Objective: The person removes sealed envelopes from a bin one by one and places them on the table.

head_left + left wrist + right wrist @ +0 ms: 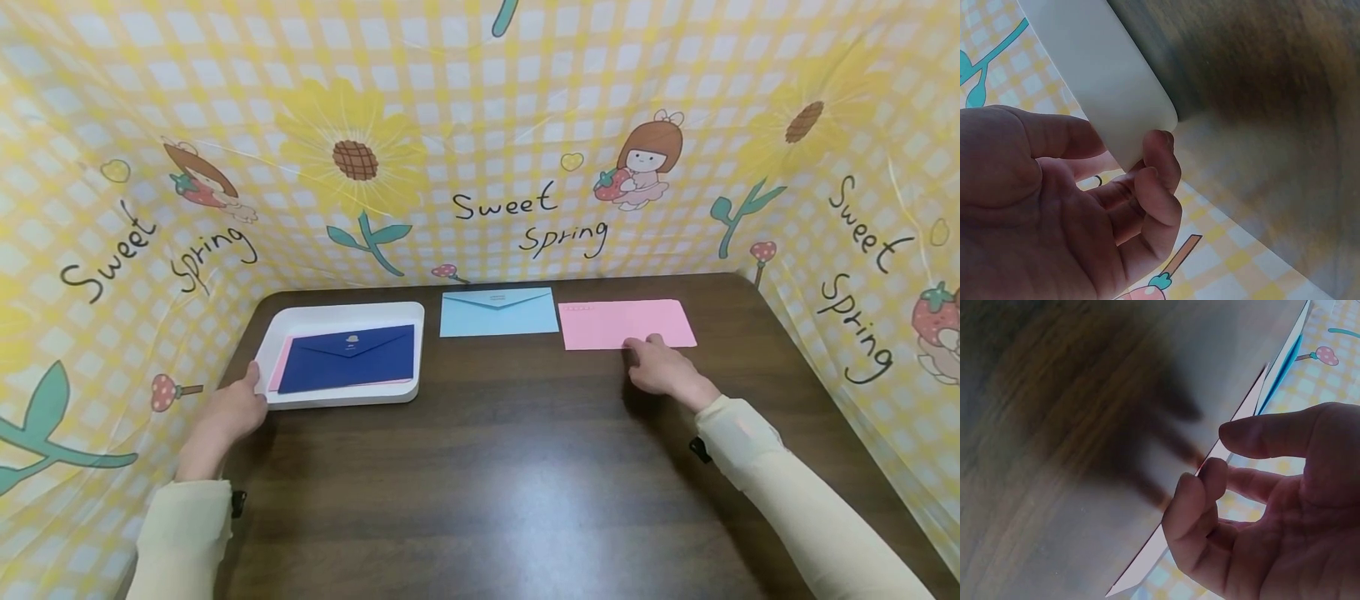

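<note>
One brown table [480,467] stands by yellow checked cloth [480,108]. The left hand [234,408] pinches the corner of a white tray [352,401]; a dark blue envelope [348,364] lies inside, over pink paper [280,371]. The right hand [666,368] touches a pink envelope [626,323] beside a light blue envelope [498,319]; I can't tell if its grip pinches.

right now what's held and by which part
The left hand grips the white tray by its near left corner. The right hand touches the pink envelope along its near edge; any pinch is unclear.
</note>
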`<state>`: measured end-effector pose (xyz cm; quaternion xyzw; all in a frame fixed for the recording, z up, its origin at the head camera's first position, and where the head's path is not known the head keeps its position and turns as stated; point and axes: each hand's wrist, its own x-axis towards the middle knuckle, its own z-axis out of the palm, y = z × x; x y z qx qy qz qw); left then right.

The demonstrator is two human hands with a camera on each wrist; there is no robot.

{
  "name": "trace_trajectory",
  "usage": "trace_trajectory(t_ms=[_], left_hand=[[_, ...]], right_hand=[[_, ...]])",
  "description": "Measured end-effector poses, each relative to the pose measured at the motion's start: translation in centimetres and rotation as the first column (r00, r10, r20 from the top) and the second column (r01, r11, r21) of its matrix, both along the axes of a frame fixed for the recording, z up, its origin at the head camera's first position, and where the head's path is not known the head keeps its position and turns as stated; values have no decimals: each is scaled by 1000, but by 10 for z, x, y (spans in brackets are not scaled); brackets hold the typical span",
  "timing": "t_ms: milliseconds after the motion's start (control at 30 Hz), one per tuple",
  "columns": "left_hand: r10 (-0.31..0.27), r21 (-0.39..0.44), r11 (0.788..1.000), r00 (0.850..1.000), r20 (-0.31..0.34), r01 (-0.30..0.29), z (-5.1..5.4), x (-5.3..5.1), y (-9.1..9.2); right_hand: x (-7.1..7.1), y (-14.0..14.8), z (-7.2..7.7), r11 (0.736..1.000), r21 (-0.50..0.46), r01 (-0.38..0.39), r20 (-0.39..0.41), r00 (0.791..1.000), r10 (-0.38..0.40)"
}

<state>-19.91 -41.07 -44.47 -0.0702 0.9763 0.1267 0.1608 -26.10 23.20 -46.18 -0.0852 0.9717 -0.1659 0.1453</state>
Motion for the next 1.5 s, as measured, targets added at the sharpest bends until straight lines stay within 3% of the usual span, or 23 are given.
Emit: trace_trajectory(t_ms=[400,1000,1500], left_hand=[[20,5,1000,1000,21,-20,1,-1,0],[2,-7,1000,1000,16,-2,-1,-1,-1],[-7,-4,1000,1000,-5,7,0,0,0]], right_hand=[[-13,2,-1,1000,-21,-15,16,1000,16],[-27,2,0,998,-35,-50,47,998,52],[-36,3,1,998,-60,-11,91,996,16]])
